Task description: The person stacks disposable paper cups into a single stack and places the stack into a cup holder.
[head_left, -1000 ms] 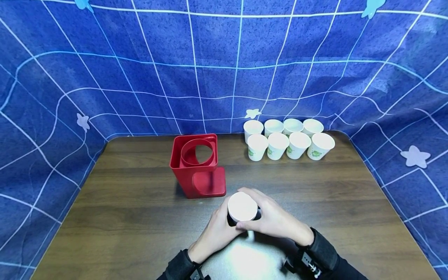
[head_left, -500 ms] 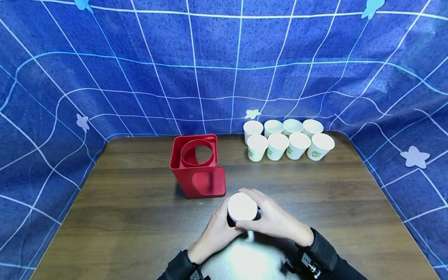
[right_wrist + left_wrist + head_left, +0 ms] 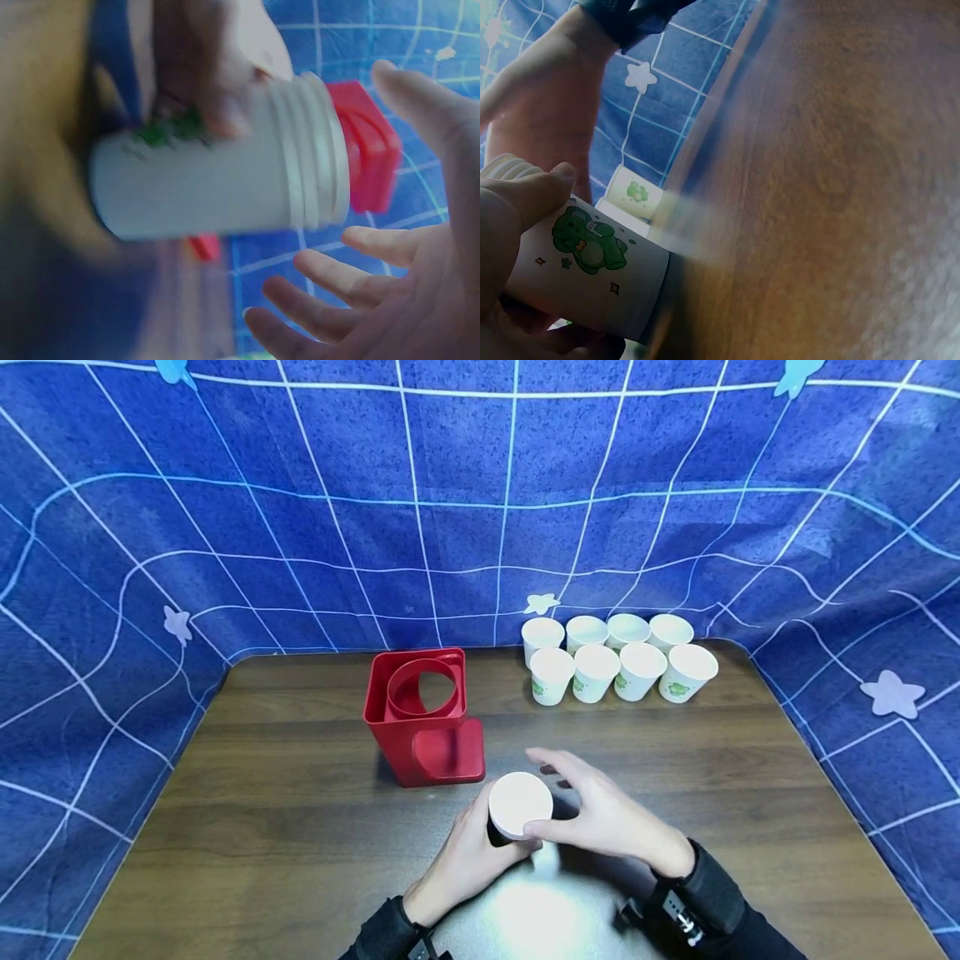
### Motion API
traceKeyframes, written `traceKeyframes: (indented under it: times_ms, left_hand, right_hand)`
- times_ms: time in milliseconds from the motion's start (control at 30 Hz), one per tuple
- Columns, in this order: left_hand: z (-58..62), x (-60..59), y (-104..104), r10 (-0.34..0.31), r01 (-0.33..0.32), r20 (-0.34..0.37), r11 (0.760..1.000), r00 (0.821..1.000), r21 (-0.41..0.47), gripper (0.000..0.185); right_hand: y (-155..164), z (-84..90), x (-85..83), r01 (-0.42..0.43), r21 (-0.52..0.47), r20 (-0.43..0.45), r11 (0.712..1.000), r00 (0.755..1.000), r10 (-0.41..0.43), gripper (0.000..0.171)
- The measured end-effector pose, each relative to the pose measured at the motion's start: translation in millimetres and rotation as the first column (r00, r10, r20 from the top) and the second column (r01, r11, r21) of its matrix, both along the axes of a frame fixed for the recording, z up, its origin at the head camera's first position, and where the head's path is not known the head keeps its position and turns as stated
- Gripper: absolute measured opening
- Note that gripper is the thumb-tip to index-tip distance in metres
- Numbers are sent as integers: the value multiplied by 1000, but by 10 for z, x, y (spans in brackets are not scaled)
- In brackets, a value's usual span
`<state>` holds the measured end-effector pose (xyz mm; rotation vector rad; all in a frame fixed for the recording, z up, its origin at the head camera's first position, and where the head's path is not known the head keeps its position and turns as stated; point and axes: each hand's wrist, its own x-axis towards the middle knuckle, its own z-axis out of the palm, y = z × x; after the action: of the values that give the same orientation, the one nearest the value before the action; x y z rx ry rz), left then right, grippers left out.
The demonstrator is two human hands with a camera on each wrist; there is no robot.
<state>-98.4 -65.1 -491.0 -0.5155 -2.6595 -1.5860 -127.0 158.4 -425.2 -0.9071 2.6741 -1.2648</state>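
Note:
A stack of white paper cups stands on the brown table, just in front of the red cup holder. My left hand grips the stack's side; the left wrist view shows my thumb on a cup printed with a green bear. My right hand is beside the stack with fingers spread and lifted off it. In the right wrist view the stack shows several nested rims, with my straight right fingers apart from it and the red holder behind.
Several single white cups stand in two rows at the back right of the table. A blue grid cloth hangs behind and at both sides. The holder's round opening faces up.
My right hand has let go of the cup stack, opening its fingers and drawing to the right. The left hand keeps its hold and the stack has stayed in place.

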Motion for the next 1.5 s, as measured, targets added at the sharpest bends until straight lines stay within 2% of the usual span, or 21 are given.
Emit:
traceKeyframes:
  times_ms: [233, 433, 633, 767, 900, 1067, 1133, 1200, 1267, 1367, 1500]
  left_hand:
    - [-10, -3, 2, 8, -8, -4, 1000, 1000, -5, 78]
    - [-12, 0, 1, 6, -6, 10, 1000, 1000, -5, 79]
    - [-4, 2, -3, 5, -5, 28, 1000, 1000, 3, 79]
    - [0, 3, -4, 8, -8, 30, 1000, 1000, -4, 79]
    - [7, 8, 2, 12, -12, 34, 1000, 999, -12, 79]
    - [16, 7, 10, 10, -9, 43, 1000, 999, -8, 80]
    - [17, 6, 10, 8, -8, 46, 1000, 999, -5, 81]
    - [15, 6, 10, 8, -8, 49, 1000, 999, -7, 81]
    - [13, 6, 9, 7, -7, 50, 1000, 999, -9, 82]
    - [9, 4, 8, 7, -7, 51, 1000, 999, -12, 82]
    - [5, 4, 3, 6, -5, 47, 1000, 999, -12, 82]
  right_hand:
    - [287, 193, -143, 93, -8, -140, 996, 986, -93, 81]
    - [521, 335, -234, 204, -4, -175, 979, 964, -202, 82]
    - [722, 443, -319, 321, 7, -216, 947, 925, -312, 84]
    - [841, 447, -394, 373, 26, -271, 927, 896, -353, 86]
    - [954, 376, -491, 408, 37, -383, 912, 849, -364, 89]
    - [1112, 268, -633, 467, 45, -549, 883, 751, -368, 88]
    - [1188, 221, -692, 493, 46, -579, 869, 722, -379, 88]
    - [1266, 186, -743, 520, 47, -588, 853, 705, -397, 89]
    - [1342, 153, -792, 549, 50, -568, 834, 702, -429, 92]
    - [1459, 119, -880, 582, 58, -517, 811, 713, -474, 97]
    - [1612, 65, -1026, 594, 42, -446, 803, 730, -517, 101]
